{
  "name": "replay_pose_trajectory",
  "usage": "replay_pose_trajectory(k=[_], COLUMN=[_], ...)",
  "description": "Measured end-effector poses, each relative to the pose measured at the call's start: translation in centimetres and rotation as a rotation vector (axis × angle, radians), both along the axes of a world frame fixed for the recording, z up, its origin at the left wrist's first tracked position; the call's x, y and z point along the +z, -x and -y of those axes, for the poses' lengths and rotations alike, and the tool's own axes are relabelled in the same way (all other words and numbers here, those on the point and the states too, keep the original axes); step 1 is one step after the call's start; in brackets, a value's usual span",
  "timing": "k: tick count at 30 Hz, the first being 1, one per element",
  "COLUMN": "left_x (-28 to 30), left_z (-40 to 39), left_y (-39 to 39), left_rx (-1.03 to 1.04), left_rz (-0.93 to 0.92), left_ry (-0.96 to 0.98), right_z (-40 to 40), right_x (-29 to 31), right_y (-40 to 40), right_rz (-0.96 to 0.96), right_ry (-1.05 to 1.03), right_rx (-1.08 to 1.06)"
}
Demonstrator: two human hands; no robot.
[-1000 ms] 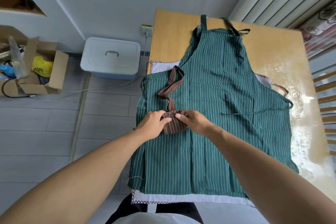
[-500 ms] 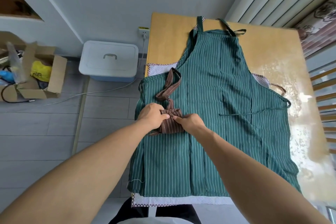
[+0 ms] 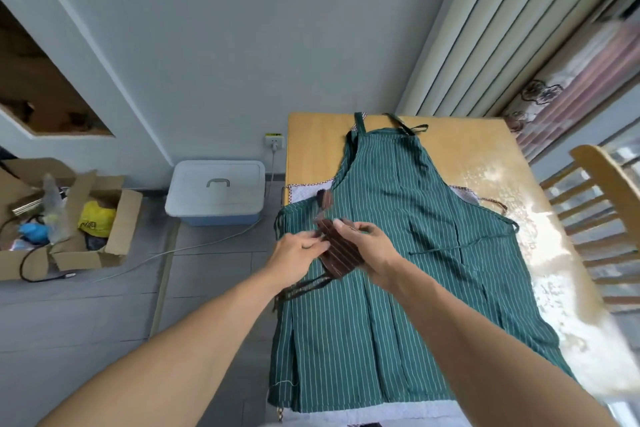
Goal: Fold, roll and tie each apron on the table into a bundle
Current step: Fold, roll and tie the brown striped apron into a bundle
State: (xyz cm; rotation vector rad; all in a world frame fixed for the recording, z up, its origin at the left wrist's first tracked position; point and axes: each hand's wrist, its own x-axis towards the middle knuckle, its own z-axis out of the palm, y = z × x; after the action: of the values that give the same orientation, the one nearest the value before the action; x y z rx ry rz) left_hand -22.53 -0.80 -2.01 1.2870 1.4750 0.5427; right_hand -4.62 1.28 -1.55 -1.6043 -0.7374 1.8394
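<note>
Surface [image 3: 311, 135] carries the green striped apron [image 3: 398, 270], spread flat, a white apron edge [image 3: 301, 192] showing beneath. Brown striped bundle [image 3: 341, 253] now lifted clear of the green apron; a second ago it lay pressed on it. Right hand [image 3: 370, 246]: grip curled round the roll. Left hand [image 3: 298, 248]: fingers pinching at its tie end, ties [image 3: 304, 286] trailing loose below. Judgement: roll done, tying under way. View has tipped upward since; a chair [image 3: 595, 204] now shows.
</note>
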Motion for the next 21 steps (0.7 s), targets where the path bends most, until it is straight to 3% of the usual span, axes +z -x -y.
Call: replay_pose_trajectory(k=[5, 9, 12, 16, 21], left_x=[3.0, 6.1, 8.9, 13.9, 20.6], left_z=[0.9, -0.2, 0.2, -0.7, 0.5], left_y=[-1.4, -2.2, -2.6, -4.0, -8.4], left_rx=[-0.064, 0.007, -0.268, -0.374, -0.665], left_rz=[-0.039, 0.280, 0.352, 0.051, -0.029], left_ry=[-0.066, 0.261, 0.419, 0.212, 0.010], right_z=[2.3, 3.9, 4.8, 5.9, 6.2], right_x=[3.5, 7.5, 10.6, 15.1, 20.0], right_y=[-0.6, -2.7, -4.7, -7.4, -9.6], right_rz=[0.114, 0.118, 0.202, 0.438, 0.475], right_ry=[-0.130, -0.211, -0.263, -0.327, -0.467], right_rx=[-0.214, -0.181, -0.045, 0.063, 0.083])
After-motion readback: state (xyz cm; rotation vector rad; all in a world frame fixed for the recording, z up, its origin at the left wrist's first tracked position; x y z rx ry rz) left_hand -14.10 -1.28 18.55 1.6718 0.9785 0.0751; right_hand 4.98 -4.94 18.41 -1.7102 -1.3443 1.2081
